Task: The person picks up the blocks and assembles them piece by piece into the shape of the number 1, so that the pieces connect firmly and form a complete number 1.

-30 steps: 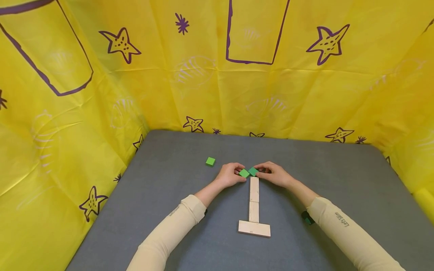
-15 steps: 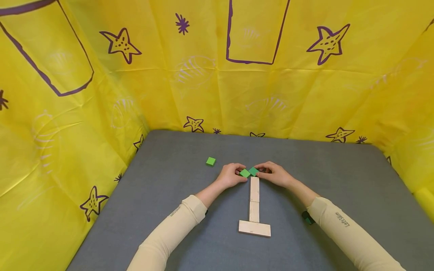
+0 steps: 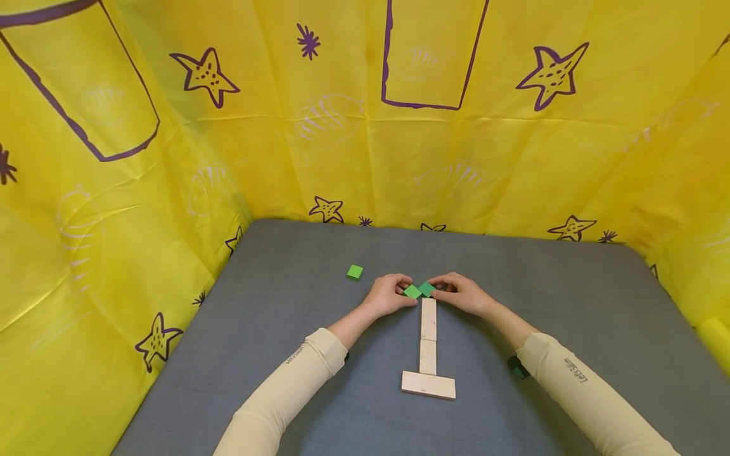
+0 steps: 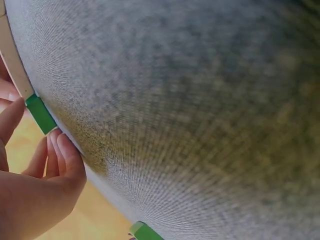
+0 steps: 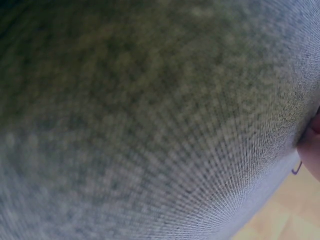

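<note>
My left hand [image 3: 388,296] pinches a flat light green square block [image 3: 412,291] between thumb and fingers. Opposite it, my right hand [image 3: 463,295] pinches a darker green square block [image 3: 426,289]. The two blocks sit turned like diamonds, corner by corner, at the far end of a pale wooden plank [image 3: 429,318]. A second plank [image 3: 428,357] continues that line toward me, down to a crosswise plank [image 3: 428,385]. In the left wrist view, a green block [image 4: 41,114] shows beside the fingertips. Only a small part of my right hand [image 5: 311,147] appears in the right wrist view.
Another light green block [image 3: 355,272] lies alone on the grey tabletop [image 3: 285,304], left of and beyond my left hand. Yellow cloth [image 3: 342,152] with purple drawings hangs behind the table and along both sides.
</note>
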`<act>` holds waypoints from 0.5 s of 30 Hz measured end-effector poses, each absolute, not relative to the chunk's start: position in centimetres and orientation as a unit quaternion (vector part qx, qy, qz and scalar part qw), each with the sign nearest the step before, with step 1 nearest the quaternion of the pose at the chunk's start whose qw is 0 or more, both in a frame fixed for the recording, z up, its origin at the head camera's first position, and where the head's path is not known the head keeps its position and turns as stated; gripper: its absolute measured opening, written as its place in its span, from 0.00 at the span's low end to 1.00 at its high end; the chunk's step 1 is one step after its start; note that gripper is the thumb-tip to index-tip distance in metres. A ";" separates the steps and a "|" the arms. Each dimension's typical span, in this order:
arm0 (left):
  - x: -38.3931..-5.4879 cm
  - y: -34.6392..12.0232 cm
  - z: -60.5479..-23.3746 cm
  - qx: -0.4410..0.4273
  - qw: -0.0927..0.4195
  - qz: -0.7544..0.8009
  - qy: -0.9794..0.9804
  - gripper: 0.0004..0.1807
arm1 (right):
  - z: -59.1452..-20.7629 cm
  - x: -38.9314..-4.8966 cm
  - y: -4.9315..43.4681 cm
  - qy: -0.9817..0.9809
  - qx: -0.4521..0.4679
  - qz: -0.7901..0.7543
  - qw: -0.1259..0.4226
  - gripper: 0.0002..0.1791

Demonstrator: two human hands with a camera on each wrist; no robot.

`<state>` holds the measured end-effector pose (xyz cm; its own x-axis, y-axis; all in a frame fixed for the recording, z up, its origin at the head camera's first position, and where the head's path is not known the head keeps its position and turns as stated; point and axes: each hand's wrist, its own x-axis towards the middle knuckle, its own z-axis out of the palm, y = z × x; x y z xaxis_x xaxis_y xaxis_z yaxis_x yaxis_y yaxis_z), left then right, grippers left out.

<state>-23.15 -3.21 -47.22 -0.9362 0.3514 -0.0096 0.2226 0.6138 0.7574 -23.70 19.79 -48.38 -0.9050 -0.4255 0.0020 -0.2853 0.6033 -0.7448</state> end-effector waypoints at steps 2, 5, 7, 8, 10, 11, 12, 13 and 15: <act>-23.2 -3.3 -47.2 0.154 0.080 0.421 0.890 0.24 | -48.4 -23.7 19.8 0.892 -0.199 -0.397 0.087 0.19; -23.2 -3.5 -47.1 0.143 0.079 0.447 0.879 0.23 | -48.5 -23.7 19.8 0.893 -0.198 -0.395 0.086 0.19; -23.2 -3.7 -47.0 0.136 0.079 0.462 0.873 0.22 | -48.4 -23.7 19.8 0.893 -0.199 -0.395 0.086 0.19; -23.2 -3.8 -47.0 0.133 0.079 0.469 0.870 0.22 | -48.4 -23.7 19.8 0.892 -0.202 -0.394 0.086 0.20; -23.2 -3.9 -46.9 0.128 0.081 0.478 0.865 0.22 | -48.4 -23.7 19.8 0.893 -0.200 -0.394 0.087 0.19; -23.2 -3.9 -46.8 0.125 0.081 0.481 0.864 0.21 | -48.3 -23.7 19.8 0.893 -0.199 -0.394 0.089 0.19; -23.2 -3.9 -46.8 0.122 0.080 0.484 0.863 0.21 | -48.3 -23.7 19.8 0.894 -0.197 -0.393 0.090 0.19; -23.2 -4.0 -46.8 0.120 0.080 0.488 0.861 0.21 | -48.3 -23.7 19.7 0.894 -0.196 -0.393 0.091 0.19; -23.2 -4.0 -46.8 0.116 0.079 0.497 0.856 0.20 | -48.2 -23.7 19.7 0.894 -0.195 -0.392 0.092 0.20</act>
<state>-23.20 -4.04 -46.77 -0.9608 0.2766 -0.0197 0.1199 0.4785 0.8699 -23.71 19.73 -48.19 -0.9070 -0.4210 -0.0112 -0.2768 0.6158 -0.7377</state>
